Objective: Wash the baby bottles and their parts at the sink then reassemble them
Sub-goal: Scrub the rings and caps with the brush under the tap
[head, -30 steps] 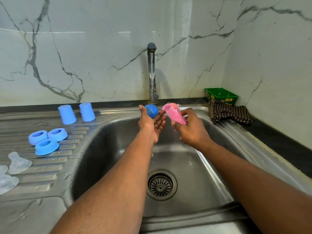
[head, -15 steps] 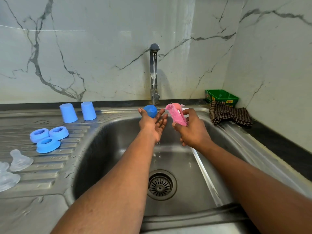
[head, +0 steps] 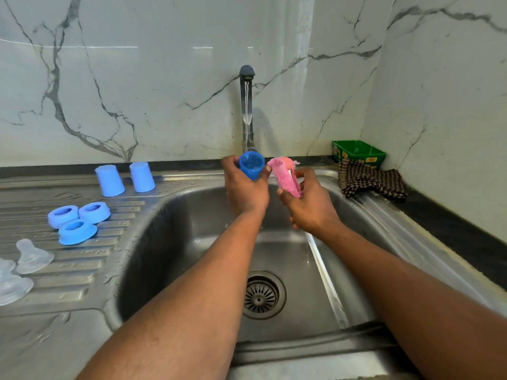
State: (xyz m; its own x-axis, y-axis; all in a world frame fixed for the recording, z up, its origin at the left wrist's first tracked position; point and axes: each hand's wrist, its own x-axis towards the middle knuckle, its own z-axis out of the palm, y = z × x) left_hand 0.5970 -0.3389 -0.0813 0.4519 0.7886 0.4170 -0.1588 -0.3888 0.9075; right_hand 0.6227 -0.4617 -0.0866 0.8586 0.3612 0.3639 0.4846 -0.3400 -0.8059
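Left hand [head: 245,189] gripped a blue cap [head: 251,168] with fingers curled round its wall, holding it over the back of the sink [head: 175,242] directly beneath the tap [head: 247,105], from which a thin stream fell. The cap's long axis stood near upright, tilted slightly toward the camera, with its open mouth turned up to take the water and its narrower closed end down in the palm. Right hand [head: 310,207] was closed round a pink sponge [head: 285,178], which rose slantwise from the fist just beside the cap without entering it. The step in hand appeared to be rinsing or filling this cap. The next move would probably call for pushing the sponge into the mouth, or tipping the cap to drain it. On the drainer at left stood two more caps [head: 109,181], mouth down, three rings [head: 78,231] and clear teats [head: 31,256]; no bottle bodies were visible.
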